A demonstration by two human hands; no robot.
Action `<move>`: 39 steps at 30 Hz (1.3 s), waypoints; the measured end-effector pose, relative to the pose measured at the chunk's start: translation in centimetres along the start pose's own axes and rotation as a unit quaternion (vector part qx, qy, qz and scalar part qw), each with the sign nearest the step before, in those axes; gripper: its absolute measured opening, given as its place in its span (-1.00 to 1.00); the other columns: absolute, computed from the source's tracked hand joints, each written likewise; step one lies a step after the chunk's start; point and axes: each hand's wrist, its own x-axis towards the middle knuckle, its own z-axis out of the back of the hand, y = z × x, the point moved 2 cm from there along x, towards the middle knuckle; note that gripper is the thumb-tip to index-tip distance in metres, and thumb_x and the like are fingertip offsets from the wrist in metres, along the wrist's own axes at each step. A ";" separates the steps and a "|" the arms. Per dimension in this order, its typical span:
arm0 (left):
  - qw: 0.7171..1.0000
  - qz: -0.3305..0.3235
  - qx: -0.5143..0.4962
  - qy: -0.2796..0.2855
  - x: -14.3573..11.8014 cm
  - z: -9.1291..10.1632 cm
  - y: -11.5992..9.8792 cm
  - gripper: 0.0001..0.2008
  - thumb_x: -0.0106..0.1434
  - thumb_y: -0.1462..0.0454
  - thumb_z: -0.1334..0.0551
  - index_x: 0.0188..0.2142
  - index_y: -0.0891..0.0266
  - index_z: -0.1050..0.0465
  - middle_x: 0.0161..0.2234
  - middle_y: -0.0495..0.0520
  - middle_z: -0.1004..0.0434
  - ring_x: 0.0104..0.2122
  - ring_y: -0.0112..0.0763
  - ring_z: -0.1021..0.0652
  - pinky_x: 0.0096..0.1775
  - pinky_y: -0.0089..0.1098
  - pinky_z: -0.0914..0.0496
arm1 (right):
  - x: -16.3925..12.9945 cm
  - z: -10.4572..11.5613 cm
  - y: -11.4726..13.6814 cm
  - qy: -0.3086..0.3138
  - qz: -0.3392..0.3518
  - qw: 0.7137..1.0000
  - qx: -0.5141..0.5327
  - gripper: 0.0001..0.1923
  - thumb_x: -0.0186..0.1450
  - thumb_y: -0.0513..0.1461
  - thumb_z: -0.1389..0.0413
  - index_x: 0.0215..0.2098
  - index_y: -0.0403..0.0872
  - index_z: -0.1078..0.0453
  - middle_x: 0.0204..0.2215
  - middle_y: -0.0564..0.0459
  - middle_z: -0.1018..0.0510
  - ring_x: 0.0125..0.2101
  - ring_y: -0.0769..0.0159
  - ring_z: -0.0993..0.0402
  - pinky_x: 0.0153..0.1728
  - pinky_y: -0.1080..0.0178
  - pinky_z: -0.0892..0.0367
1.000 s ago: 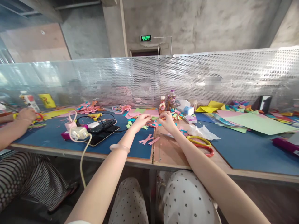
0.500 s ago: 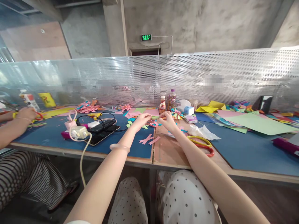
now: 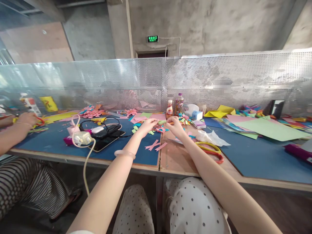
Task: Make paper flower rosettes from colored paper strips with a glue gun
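Observation:
My left hand (image 3: 147,126) and my right hand (image 3: 175,126) face each other over the table, fingertips pinched at the two ends of a small light green paper strip (image 3: 161,122). Just below the strip lies a pink and blue paper piece (image 3: 161,129); whether my fingers touch it I cannot tell. Cut pink paper strips (image 3: 153,145) rest nearer me. Beside my right forearm is a pair of scissors (image 3: 211,149) with yellow and orange-red handles, its blades partly hidden. A multicoloured paper flower (image 3: 184,119) sits behind my right hand.
Cables, a plug adapter (image 3: 83,138) and a dark phone (image 3: 107,143) lie left of my arm. Two drink bottles (image 3: 169,110) stand before the perforated metal screen (image 3: 97,78). Crumpled tissue (image 3: 212,137) and paper sheets (image 3: 268,128) are rightward. A co-worker's hand (image 3: 26,119) holds scissors at far left.
Both hands stay in nearly the same place. The green paper strip between my fingertips shows a little more plainly now.

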 end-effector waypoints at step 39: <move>0.993 -0.032 -0.061 0.100 -0.5 -2.0 -0.9 -0.60 0.05 0.23 -0.36 -0.11 0.33 -0.46 -0.13 0.26 -0.51 -0.17 -0.21 -0.53 -0.15 -0.21 -0.41 | -0.3 -0.3 1.4 0.024 -0.029 0.975 0.221 -0.79 0.05 -0.07 -0.21 -0.48 -0.04 -0.48 -0.41 0.06 -0.53 -0.34 0.27 -0.43 -0.28 0.24 -0.32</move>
